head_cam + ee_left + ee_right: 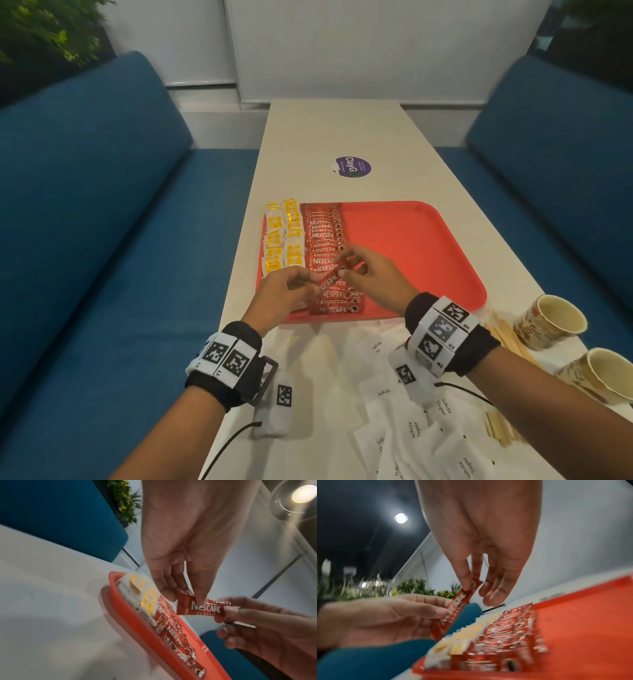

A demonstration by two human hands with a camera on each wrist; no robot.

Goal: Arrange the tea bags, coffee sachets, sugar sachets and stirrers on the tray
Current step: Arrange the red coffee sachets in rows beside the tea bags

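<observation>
A red tray lies on the white table. Yellow-and-white tea bags fill two columns along its left edge, with a column of red coffee sachets beside them. Just above that column a single coffee sachet is held slanted. My left hand pinches its lower end and my right hand pinches its upper end. The left wrist view shows the sachet between thumb and fingers; the right wrist view shows the same sachet. White sugar sachets and wooden stirrers lie on the table near me.
Two paper cups stand at the right table edge beside the stirrers. A purple sticker sits beyond the tray. Blue sofas flank the table. The tray's right half is bare red plastic.
</observation>
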